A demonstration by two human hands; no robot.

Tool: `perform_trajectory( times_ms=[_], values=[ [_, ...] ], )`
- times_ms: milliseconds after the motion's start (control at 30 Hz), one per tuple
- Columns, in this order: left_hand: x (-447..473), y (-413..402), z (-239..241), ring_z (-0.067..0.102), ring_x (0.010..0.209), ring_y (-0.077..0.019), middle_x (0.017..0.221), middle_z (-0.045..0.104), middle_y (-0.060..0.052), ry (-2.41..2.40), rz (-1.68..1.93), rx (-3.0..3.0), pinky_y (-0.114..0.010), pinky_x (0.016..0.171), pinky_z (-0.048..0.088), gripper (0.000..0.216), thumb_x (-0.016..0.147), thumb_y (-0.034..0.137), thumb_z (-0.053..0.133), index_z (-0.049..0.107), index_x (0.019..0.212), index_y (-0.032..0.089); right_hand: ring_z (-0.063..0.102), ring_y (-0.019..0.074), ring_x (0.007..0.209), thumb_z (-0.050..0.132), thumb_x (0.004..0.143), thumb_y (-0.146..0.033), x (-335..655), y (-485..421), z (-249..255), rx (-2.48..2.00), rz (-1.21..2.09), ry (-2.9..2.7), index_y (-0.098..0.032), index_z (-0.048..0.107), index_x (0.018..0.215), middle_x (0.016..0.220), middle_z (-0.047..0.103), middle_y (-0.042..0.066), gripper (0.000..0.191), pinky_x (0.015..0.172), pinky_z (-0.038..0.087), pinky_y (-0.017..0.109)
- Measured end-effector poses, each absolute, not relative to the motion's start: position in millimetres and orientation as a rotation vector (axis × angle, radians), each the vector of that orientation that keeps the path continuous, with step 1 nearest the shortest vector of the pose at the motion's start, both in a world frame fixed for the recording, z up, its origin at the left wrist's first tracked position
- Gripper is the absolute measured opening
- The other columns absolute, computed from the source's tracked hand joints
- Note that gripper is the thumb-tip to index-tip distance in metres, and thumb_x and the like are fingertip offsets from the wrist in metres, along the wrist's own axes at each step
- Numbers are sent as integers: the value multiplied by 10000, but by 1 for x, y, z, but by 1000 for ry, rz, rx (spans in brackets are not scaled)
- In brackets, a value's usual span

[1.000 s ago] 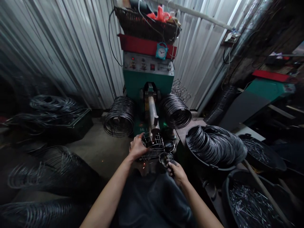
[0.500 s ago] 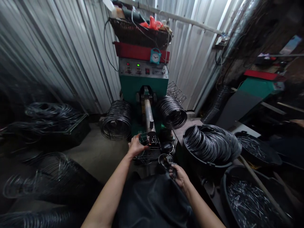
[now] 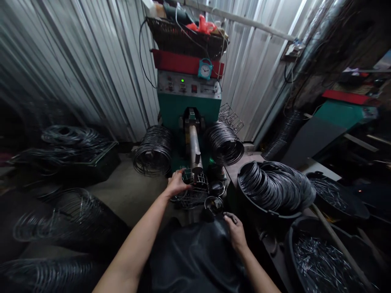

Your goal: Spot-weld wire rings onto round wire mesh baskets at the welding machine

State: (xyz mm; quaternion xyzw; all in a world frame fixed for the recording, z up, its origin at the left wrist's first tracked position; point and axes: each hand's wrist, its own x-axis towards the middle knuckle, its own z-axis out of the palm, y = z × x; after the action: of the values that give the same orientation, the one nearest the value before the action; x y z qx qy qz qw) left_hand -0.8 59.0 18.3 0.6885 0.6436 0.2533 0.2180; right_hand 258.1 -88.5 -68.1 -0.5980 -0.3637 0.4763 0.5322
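Extending rightward from left hand (image 3: 177, 184) is wire frame (image 3: 197, 194).

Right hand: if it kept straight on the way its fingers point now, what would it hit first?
Probably the small round cup, just ahead of the right hand and toward the left; depth is hard to judge from this single view.

Coils of wire (image 3: 69, 136) lie heaped in a green-edged bin (image 3: 105, 151) on the grey floor (image 3: 132, 189), left, while at right a round black tub (image 3: 266, 211) holds a row of dark wire rings (image 3: 277, 185), and a nearer tub (image 3: 289, 249) carries loose metal pieces (image 3: 320, 260), crossed by a pole (image 3: 339, 245); above, a woven basket (image 3: 183, 37) bears a red plastic bag (image 3: 202, 25)
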Motion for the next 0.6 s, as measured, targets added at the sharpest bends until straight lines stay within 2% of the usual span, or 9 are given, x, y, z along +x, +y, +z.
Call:
perform_trajectory(
  times_ms=[100,267,333,433,600],
  values=[
    [-5,60,15,398,1239,-349,1313,466,-162,1750,750,1898,-497,1000,319,896,529,357,796,393,1311,186,629,252,790,676,656,-395,261,-113,-90,-1541,981,-1201,-212,713,752,788,695,78,210,751,480,365],
    [-30,44,-21,295,1319,-346,1423,332,-189,1612,1048,1668,-456,1069,274,1080,493,329,826,251,1389,145,636,282,875,608,736,-386,273,-140,-108,-1557,901,-1422,-265,719,826,876,694,99,188,818,479,404],
    [-37,33,-42,379,1279,-315,1376,407,-171,1506,1124,1495,-438,1054,320,1082,505,316,823,226,1394,163,634,286,884,607,737,-414,274,-140,-108,-1573,881,-1373,-253,715,811,879,692,108,208,827,480,409],
    [-35,20,-65,503,1174,-287,1246,543,-126,1432,1179,1329,-437,996,403,973,544,310,812,290,1359,199,637,290,859,622,719,-454,273,-136,-106,-1575,891,-1330,-255,712,796,853,695,104,231,808,489,409],
    [-23,18,-70,556,1100,-290,1158,590,-130,1362,1305,1208,-426,947,442,939,497,309,835,361,1294,165,637,280,845,614,716,-466,271,-130,-111,-1557,854,-1323,-253,703,794,838,700,88,243,803,483,398]
  ],
)
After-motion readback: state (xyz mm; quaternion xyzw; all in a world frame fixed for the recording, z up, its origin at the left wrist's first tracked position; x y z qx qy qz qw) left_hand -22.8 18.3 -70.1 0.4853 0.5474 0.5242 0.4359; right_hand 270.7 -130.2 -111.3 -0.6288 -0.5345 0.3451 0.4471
